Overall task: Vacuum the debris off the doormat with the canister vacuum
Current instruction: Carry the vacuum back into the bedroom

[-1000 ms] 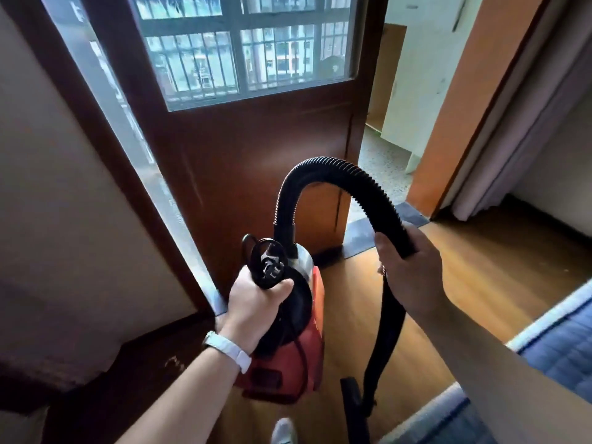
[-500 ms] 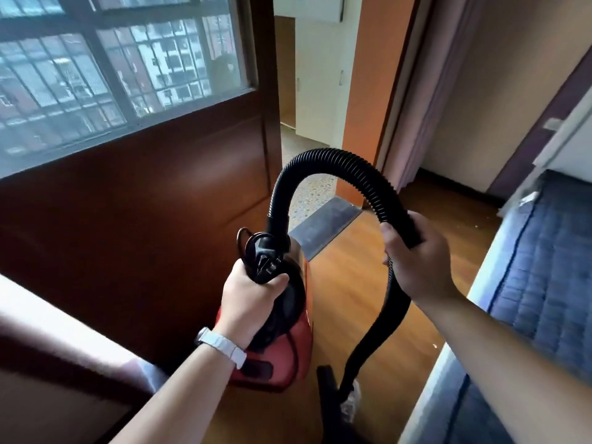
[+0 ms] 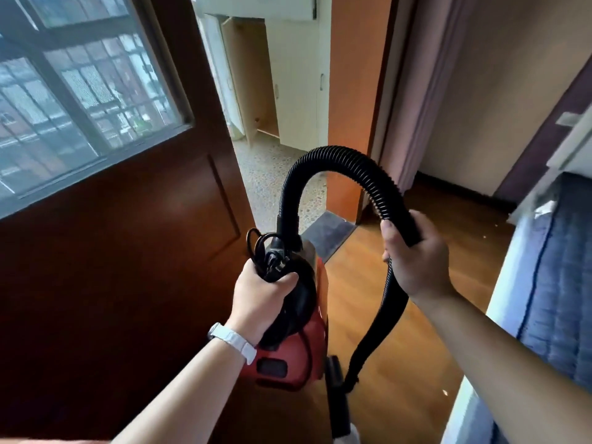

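Wooden floor (image 3: pixel 378 283) running toward an open doorway, dark door (image 3: pixel 128 251) alongside, blue mattress (image 3: pixel 551 283) on the other side. Taking the red canister vacuum (image 3: pixel 288 357) as the landmark: carried clear of the floor, left hand (image 3: pixel 261 299) on top of it, fingers curled tight around the handle along with a bundled power cord (image 3: pixel 269 254). Beside it, right hand (image 3: pixel 416 261) clamped around the black ribbed hose (image 3: pixel 339 161), which arches up above the canister and drops down again. Nozzle end (image 3: pixel 336 382) dangling low, just beside the canister. Well beyond the canister, grey doormat (image 3: pixel 326 232) at the threshold, not reached yet.

Possible trouble from here: swinging nozzle knocking the door or catching underfoot, cord loops slipping loose and tangling, canister bumping the door edge in the narrow gap. Also nothing plugged in, by the look of it.
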A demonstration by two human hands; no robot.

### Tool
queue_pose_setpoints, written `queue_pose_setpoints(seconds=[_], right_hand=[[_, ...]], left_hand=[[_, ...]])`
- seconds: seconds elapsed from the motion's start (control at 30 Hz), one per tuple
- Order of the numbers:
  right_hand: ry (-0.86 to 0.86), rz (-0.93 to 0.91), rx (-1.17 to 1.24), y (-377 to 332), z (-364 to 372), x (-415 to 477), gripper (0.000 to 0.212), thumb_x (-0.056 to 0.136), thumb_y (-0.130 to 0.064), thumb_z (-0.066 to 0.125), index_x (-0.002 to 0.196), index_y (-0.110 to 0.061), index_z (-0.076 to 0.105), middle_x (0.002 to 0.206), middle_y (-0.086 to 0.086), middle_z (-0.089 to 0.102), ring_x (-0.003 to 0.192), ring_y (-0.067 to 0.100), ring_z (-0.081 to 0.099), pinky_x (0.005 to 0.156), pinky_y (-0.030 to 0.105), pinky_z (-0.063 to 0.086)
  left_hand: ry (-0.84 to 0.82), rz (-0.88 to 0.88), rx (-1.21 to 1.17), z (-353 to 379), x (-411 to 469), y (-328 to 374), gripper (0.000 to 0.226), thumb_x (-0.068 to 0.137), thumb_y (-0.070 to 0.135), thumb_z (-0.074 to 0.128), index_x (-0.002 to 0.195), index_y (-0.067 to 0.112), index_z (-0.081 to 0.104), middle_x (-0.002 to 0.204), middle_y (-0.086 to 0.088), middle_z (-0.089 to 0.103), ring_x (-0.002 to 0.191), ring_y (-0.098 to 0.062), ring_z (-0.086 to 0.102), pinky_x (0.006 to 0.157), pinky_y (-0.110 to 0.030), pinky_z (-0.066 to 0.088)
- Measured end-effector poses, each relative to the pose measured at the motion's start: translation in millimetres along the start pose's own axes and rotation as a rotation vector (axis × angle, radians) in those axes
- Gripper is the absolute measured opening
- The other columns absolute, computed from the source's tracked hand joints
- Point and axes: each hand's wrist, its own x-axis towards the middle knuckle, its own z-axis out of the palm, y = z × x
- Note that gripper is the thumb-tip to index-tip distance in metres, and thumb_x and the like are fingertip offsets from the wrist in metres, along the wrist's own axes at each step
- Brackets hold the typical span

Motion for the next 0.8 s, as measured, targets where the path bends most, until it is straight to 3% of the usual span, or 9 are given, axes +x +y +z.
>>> queue_pose_setpoints(seconds=[0.17, 0.37, 0.47, 0.63, 0.8], right_hand=[[0.048, -0.025, -0.007, 15, -9, 56, 0.017, 0.083, -0.048, 0.06, 0.089, -0.032, 0.062, 0.06, 0.001, 0.061, 0.057, 0.024, 0.06, 0.053, 0.038, 0.049], [0.125, -0.036, -0.1, 45, -16, 118, 0.012, 0.082, -0.048, 0.058, 0.086, -0.036, 0.058, 0.057, -0.004, 0.06, 0.052, 0.015, 0.058, 0.048, 0.015, 0.043], [0.175, -0.014, -0.153, 69, -16, 152, 0.013, 0.083, -0.05, 0.058, 0.086, -0.037, 0.058, 0.056, -0.006, 0.059, 0.052, 0.016, 0.059, 0.048, 0.018, 0.043], [0.302, 0.019, -0.262, 98, -3, 223, 0.012, 0.082, -0.049, 0.058, 0.082, -0.037, 0.058, 0.057, -0.011, 0.062, 0.051, 0.015, 0.06, 0.05, 0.017, 0.044], [0.424, 0.072, -0.348, 108, 14, 292, 0.016, 0.079, -0.052, 0.056, 0.081, -0.037, 0.057, 0.06, -0.012, 0.064, 0.052, 0.01, 0.059, 0.048, 0.011, 0.04]], left_hand=[[-0.051, 0.014, -0.006, 38, 57, 36, 0.031, 0.073, 0.023, 0.082, 0.1, 0.025, 0.068, 0.09, 0.006, 0.076, 0.082, -0.01, 0.073, 0.071, -0.027, 0.058], [-0.187, 0.065, 0.014, 92, 128, 64, 0.027, 0.077, 0.02, 0.081, 0.1, 0.026, 0.068, 0.087, 0.011, 0.073, 0.079, -0.006, 0.07, 0.066, -0.023, 0.055], [-0.276, 0.071, 0.022, 126, 175, 69, 0.033, 0.071, 0.026, 0.079, 0.102, 0.022, 0.071, 0.089, 0.005, 0.077, 0.083, -0.012, 0.074, 0.072, -0.031, 0.06], [-0.433, 0.084, 0.043, 177, 268, 90, 0.029, 0.071, 0.025, 0.079, 0.098, 0.02, 0.07, 0.086, 0.004, 0.076, 0.08, -0.012, 0.073, 0.072, -0.033, 0.061], [-0.576, 0.151, 0.067, 221, 357, 133, 0.027, 0.076, 0.021, 0.077, 0.099, 0.021, 0.065, 0.085, 0.004, 0.073, 0.078, -0.011, 0.071, 0.061, -0.022, 0.052]])
